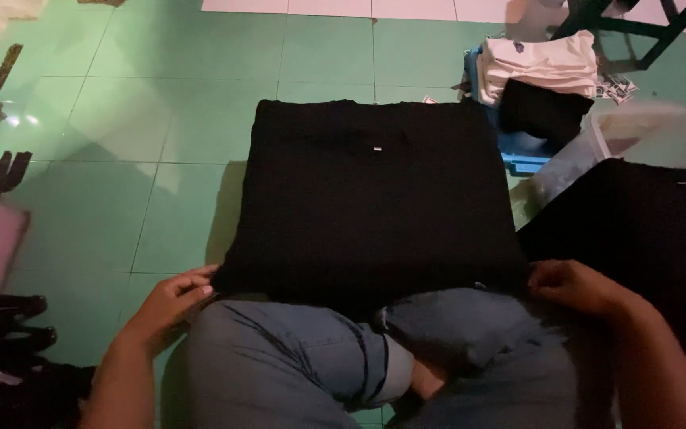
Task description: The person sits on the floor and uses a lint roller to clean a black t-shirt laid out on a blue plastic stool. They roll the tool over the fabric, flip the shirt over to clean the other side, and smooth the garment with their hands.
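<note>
A folded black cloth garment (pixel 375 199) lay on the green tiled floor (pixel 121 119), a second black garment (pixel 645 230) right, a stacked clothes pile (pixel 537 67) far right.

Glossy green floor tiles (pixel 121 119) reflect dim light; a dark table frame (pixel 637 24) stands far right.

— Any labels or packages here?
— A tiny pale tag (pixel 377 148) sits near the far edge of the black garment (pixel 367 199) spread on the floor.
— Others?
— A similar small pale tag (pixel 683 183) shows on the dark cloth (pixel 645 230) at right. Beside it stands a clear plastic tub (pixel 645 131), blurred.
— Screens, signs?
— None.
</note>
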